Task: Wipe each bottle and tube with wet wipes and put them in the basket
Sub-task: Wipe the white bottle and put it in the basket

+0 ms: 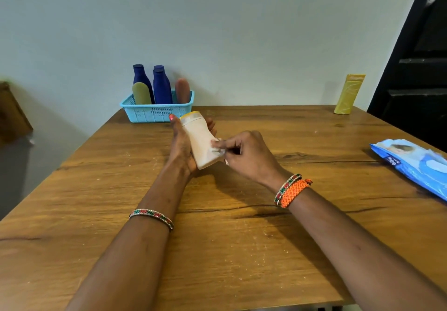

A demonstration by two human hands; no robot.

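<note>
My left hand (180, 145) grips a cream bottle (199, 136) with a yellow cap, held tilted above the table's middle. My right hand (246, 153) pinches a small white wet wipe (219, 149) against the bottle's lower side. A light blue basket (154, 113) stands at the far left of the table by the wall. It holds two dark blue bottles (161, 85), an olive tube (141, 94) and a reddish-brown tube (182, 90). A yellow tube (349, 94) stands upright on its cap at the far right corner.
A blue pack of wet wipes (416, 165) lies at the table's right edge. The wooden table (229, 238) shows bare surface in front of my arms. A black door (420, 56) stands to the right, a brown piece of furniture (12, 114) to the left.
</note>
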